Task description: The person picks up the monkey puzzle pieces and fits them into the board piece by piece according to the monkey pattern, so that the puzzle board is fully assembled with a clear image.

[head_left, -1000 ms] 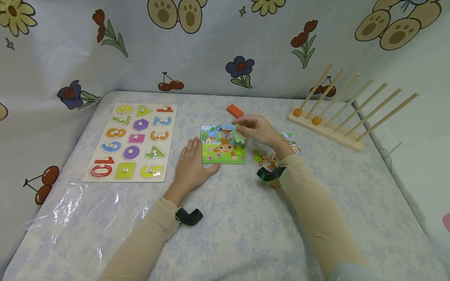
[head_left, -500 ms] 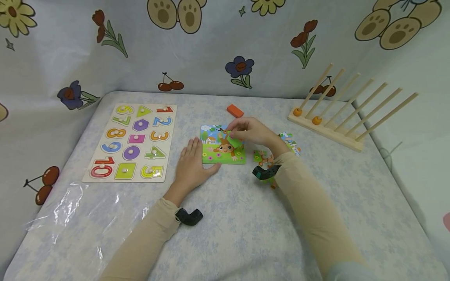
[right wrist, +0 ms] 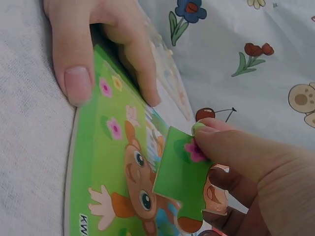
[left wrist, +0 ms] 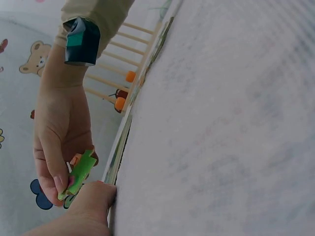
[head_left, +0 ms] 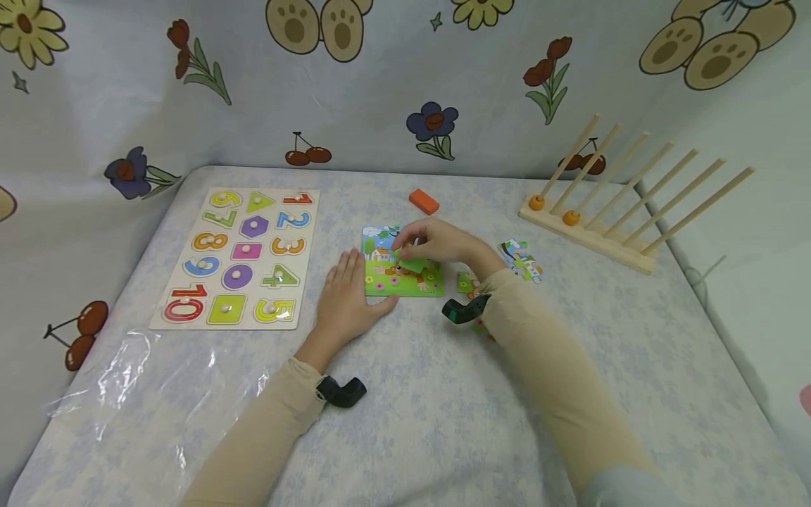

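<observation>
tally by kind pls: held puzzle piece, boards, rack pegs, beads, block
Held puzzle piece: 1
Monkey board: 1
Number board: 1
Rack pegs: 7
Orange beads: 2
Orange block: 1
Total: 13

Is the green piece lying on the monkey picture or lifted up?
Lifted up: the right hand holds the green piece tilted above the monkey picture.
</observation>
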Available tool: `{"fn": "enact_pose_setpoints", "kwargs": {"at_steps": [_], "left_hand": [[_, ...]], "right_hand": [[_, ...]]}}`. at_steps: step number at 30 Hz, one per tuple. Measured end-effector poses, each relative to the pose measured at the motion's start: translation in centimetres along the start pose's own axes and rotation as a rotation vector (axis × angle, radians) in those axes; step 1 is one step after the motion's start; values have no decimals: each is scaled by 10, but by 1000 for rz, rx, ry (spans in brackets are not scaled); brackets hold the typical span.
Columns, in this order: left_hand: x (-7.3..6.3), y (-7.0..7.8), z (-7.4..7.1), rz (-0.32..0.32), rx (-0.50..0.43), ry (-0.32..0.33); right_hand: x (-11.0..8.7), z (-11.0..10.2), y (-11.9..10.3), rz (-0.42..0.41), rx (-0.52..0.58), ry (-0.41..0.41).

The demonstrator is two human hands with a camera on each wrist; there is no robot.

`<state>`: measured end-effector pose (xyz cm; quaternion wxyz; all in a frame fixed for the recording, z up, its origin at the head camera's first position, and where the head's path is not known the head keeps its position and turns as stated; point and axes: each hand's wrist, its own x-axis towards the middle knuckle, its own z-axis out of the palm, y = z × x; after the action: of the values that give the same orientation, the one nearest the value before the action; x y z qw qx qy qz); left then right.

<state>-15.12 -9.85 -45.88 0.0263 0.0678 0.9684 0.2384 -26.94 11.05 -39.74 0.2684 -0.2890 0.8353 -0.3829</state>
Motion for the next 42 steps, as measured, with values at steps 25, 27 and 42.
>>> {"fn": "enact_pose_setpoints", "kwargs": {"at_steps": [25,27,42], "left_hand": [[0,0,3,4,9,1],[0,0,3,4,10,0],[2,-3,3,8,21,4]], "right_hand": [[6,24,-3,38,-98,-43],[3,21,-2,27,-123,-18],[-26,22,18,-33,-253,70]]}}
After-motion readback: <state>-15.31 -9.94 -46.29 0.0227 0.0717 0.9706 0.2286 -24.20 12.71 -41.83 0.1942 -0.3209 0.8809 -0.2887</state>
